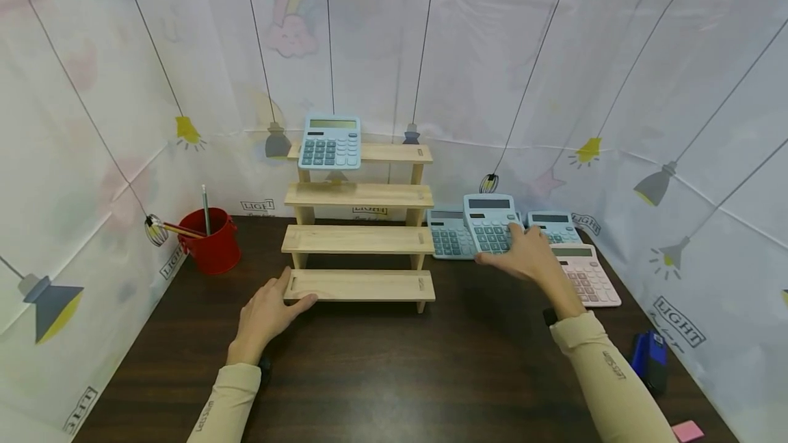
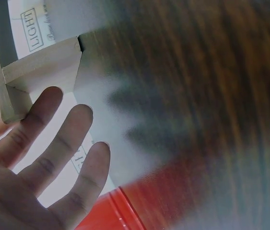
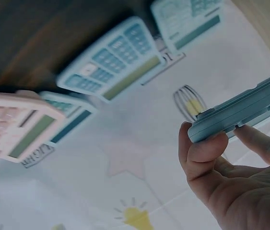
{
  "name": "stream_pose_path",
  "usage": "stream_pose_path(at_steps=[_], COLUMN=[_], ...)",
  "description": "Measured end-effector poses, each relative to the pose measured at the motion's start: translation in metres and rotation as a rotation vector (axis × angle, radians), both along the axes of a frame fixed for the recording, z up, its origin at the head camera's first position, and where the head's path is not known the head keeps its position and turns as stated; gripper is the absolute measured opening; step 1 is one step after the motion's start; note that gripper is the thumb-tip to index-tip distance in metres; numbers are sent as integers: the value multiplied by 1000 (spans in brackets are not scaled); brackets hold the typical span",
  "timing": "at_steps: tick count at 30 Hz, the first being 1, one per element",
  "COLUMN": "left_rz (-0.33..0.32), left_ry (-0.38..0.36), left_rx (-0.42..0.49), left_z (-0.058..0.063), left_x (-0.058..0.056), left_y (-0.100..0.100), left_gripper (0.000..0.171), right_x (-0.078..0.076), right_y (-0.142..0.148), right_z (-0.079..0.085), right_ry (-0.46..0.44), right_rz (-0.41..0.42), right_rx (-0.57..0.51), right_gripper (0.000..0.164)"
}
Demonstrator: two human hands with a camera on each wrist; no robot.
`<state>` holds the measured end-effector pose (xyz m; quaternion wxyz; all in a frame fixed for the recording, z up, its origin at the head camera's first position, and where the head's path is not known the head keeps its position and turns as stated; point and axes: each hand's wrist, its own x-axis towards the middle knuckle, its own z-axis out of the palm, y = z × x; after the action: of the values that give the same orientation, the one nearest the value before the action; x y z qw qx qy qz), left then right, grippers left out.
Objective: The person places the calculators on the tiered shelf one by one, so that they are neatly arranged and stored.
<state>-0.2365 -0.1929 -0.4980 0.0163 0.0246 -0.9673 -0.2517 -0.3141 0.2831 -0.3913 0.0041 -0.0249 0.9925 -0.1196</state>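
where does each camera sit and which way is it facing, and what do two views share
Head: worn on the head, facing forward and down at the wooden stand; left hand, right hand and both sleeves show.
Left wrist: worn there, facing past the fingers toward part of the stand and the red bucket; only the left hand shows.
Right wrist: worn there, facing the held blue calculator and the pink calculator; only the right hand shows.
Shared: head and right wrist both show the pink calculator.
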Motion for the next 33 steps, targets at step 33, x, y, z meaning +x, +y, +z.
stream_pose_path(at_steps=[33], left_rz=[11], left_ry=[14], left_rx=[0], left_z=[-1], left_x=[1], left_y=[1], left_gripper=[99], right_x=[-74], right_y=[-89], right_z=[78], right_ry=[90], right_rz=[64], right_rx=[-76], right_gripper=[121])
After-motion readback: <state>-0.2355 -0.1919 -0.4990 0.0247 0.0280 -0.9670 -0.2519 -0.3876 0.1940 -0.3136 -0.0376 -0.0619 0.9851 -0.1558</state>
